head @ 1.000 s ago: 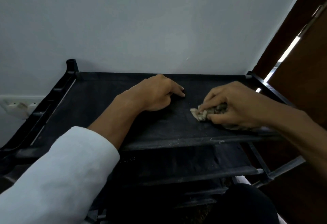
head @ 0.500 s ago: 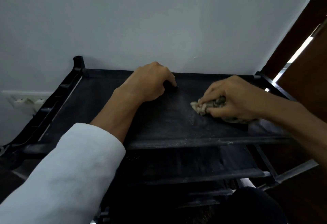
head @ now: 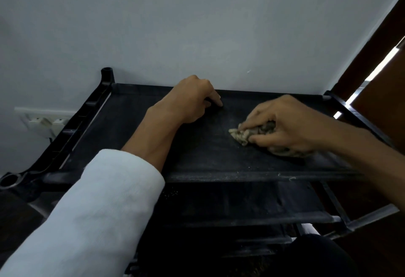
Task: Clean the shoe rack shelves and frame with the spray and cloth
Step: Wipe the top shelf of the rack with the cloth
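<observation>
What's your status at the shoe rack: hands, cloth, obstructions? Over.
Right hand grips cloth on top shelf. Left hand rests on shelf, holding nothing. No obstruction seen.

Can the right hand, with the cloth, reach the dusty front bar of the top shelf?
Probably yes: the right hand grips the cloth on the shelf just behind the front bar; nothing lies between them.

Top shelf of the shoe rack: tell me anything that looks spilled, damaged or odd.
Pale dust and crumbs speckle the front edge of the top shelf, uncleaned. The right hand grips the cloth further back. No damage shows.
</observation>
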Demonstrator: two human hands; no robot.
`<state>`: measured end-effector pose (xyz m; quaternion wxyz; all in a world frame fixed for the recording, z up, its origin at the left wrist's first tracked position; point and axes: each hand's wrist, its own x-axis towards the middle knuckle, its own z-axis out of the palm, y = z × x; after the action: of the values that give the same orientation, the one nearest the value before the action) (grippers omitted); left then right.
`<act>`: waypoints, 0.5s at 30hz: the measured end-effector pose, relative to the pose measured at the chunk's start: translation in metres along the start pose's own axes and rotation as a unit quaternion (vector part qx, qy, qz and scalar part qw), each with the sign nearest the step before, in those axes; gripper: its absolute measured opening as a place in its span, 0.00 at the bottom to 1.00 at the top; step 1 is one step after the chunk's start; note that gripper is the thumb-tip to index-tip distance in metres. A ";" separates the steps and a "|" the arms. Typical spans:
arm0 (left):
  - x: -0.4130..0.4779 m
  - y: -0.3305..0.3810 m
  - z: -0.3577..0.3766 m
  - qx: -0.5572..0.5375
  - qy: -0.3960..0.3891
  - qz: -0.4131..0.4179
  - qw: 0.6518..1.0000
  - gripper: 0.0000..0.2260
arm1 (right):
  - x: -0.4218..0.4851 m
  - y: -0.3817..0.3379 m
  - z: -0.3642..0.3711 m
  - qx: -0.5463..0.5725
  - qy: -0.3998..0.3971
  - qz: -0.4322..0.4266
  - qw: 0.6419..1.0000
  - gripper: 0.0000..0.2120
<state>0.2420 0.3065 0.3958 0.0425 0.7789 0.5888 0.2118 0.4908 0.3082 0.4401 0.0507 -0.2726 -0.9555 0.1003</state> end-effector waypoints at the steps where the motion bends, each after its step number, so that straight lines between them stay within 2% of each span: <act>1: 0.000 0.000 -0.001 -0.005 -0.003 0.004 1.000 0.18 | 0.010 0.004 0.000 -0.034 0.008 0.010 0.999 0.14; 4: -0.002 -0.002 0.000 -0.010 0.003 0.003 1.000 0.18 | 0.036 0.011 0.004 -0.095 0.048 0.032 0.994 0.14; 7: 0.000 -0.007 0.002 -0.011 0.017 -0.008 1.000 0.20 | 0.041 -0.001 0.013 -0.069 0.066 0.025 0.995 0.14; 11: 0.002 -0.008 0.003 -0.016 0.021 -0.013 1.000 0.22 | 0.016 -0.025 0.020 0.001 0.032 -0.032 0.999 0.15; 15: 0.002 -0.006 0.005 -0.016 0.019 -0.018 1.000 0.24 | -0.009 -0.024 0.004 0.083 -0.038 -0.063 0.994 0.14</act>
<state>0.2386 0.3111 0.3893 0.0476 0.7633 0.5996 0.2357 0.4858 0.2830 0.4410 0.0426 -0.2029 -0.9604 0.1864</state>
